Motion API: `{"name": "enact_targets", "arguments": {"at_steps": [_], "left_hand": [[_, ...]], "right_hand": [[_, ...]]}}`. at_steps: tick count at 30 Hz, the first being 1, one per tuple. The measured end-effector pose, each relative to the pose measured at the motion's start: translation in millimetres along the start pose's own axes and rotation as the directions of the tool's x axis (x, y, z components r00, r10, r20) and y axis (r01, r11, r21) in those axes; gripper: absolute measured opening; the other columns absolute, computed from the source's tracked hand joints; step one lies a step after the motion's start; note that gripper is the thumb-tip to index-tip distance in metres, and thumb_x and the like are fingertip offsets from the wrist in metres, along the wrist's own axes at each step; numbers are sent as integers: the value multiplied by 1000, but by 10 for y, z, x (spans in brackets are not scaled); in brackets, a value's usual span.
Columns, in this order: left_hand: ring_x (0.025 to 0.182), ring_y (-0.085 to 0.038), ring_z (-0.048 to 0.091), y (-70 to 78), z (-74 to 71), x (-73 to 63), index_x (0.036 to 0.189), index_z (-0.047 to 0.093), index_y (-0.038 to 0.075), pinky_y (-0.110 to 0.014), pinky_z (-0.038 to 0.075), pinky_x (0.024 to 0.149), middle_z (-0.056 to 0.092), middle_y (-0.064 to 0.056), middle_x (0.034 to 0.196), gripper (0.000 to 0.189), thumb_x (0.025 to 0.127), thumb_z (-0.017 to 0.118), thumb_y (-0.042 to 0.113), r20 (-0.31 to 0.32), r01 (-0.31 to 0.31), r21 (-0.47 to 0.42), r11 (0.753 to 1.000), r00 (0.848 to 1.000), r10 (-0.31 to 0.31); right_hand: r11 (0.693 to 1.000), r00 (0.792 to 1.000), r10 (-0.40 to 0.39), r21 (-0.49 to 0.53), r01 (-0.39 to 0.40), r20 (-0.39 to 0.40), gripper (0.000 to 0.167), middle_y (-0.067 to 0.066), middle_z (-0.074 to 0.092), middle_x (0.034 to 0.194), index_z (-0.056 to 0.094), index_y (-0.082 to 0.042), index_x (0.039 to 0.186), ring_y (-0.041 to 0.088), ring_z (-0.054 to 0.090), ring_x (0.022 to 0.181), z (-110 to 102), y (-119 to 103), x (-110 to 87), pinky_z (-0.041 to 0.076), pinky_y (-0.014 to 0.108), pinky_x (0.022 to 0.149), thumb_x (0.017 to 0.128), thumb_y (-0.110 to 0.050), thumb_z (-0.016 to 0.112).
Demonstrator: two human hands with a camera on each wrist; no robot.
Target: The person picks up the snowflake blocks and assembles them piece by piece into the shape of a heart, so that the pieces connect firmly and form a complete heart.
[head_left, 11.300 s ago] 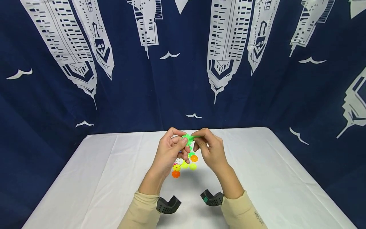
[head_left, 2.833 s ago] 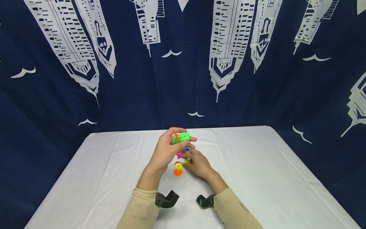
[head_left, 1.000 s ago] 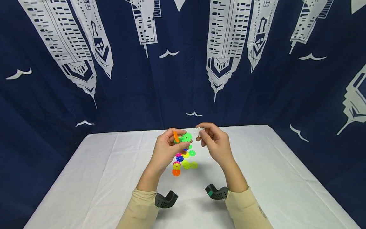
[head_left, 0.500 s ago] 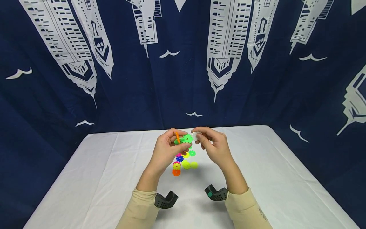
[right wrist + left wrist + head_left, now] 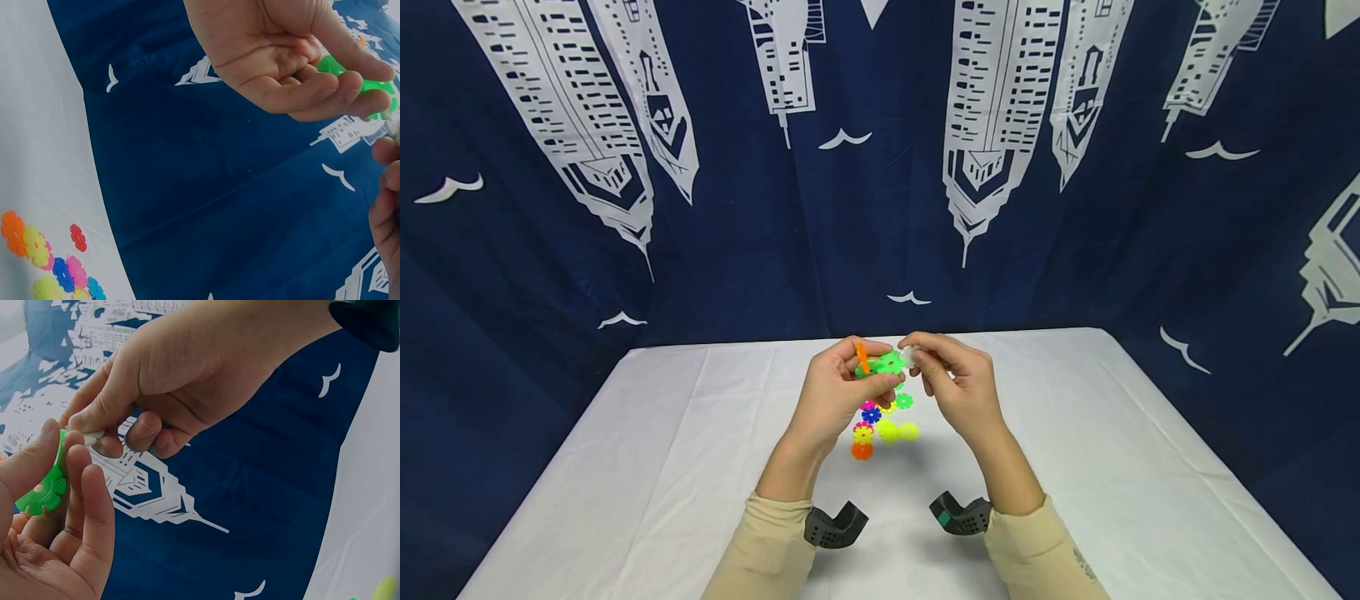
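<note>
My left hand point(image 5: 835, 396) grips a small joined set of plastic flower-shaped discs between thumb and fingers, held up over the table. In it are green discs point(image 5: 891, 362) and an orange disc point(image 5: 862, 357) standing on edge at the left end. A white disc point(image 5: 907, 357) is pinched by the thumb and index finger of my right hand point(image 5: 958, 383), its edge right at the green disc's notched rim. The left wrist view shows the white disc point(image 5: 94, 436) mostly covered by the right fingertips, beside the green disc point(image 5: 44, 494).
Below the hands, loose discs lie on the white-covered table point(image 5: 700, 500): orange point(image 5: 862, 451), yellow point(image 5: 863, 435), blue point(image 5: 871, 415), yellow-green point(image 5: 888, 431) and green point(image 5: 904, 401). A red disc point(image 5: 78, 238) lies apart from the cluster. Behind hangs a navy curtain point(image 5: 737, 250).
The right hand rose from the discs on the table with the white disc, then moved left to bring it against the green disc. An orange disc joined the left hand's set since the earliest frame.
</note>
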State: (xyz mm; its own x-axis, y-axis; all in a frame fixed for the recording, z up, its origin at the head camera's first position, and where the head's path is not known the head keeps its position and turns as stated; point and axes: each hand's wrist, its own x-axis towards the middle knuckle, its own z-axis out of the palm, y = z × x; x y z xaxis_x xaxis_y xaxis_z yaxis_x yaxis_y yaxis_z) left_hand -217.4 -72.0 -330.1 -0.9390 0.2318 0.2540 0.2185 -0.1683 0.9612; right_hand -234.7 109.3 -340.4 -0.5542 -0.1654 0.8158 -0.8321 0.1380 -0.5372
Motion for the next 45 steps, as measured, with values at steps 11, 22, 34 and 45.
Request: {"name": "enact_targets", "arguments": {"at_steps": [11,22,34,45], "left_hand": [[57,-16,64,12,1,4,112,63,-3,-25,59,61,73,-7,87,36,80,80,-2,-14,29,-30,999,999,-30],[66,-17,65,-20,-21,7,114,63,1,-29,61,69,71,-3,84,31,87,75,3,33,44,87,995,998,-47],[88,-23,63,-77,-13,25,124,63,13,-32,60,74,61,-9,121,38,88,74,8,36,-50,245,968,998,43],[102,-22,67,-70,-20,19,135,60,23,-35,58,83,61,-8,126,52,88,76,9,84,-80,322,943,995,56]], "right_hand": [[996,1000,-17,-84,17,-5,16,7,66,75,74,-4,100,8,50,54,26,-43,6,44,17,50,90,6,66],[988,997,29,-152,-17,76,20,3,61,70,74,-8,108,8,49,54,-64,-16,10,46,19,51,93,3,64],[983,992,111,-153,-100,64,15,3,63,69,63,-6,105,6,49,51,-121,-16,20,45,21,48,92,0,67],[986,995,84,-146,-76,46,19,3,64,68,66,-6,111,7,49,50,-115,34,12,44,20,48,93,0,66]]}}
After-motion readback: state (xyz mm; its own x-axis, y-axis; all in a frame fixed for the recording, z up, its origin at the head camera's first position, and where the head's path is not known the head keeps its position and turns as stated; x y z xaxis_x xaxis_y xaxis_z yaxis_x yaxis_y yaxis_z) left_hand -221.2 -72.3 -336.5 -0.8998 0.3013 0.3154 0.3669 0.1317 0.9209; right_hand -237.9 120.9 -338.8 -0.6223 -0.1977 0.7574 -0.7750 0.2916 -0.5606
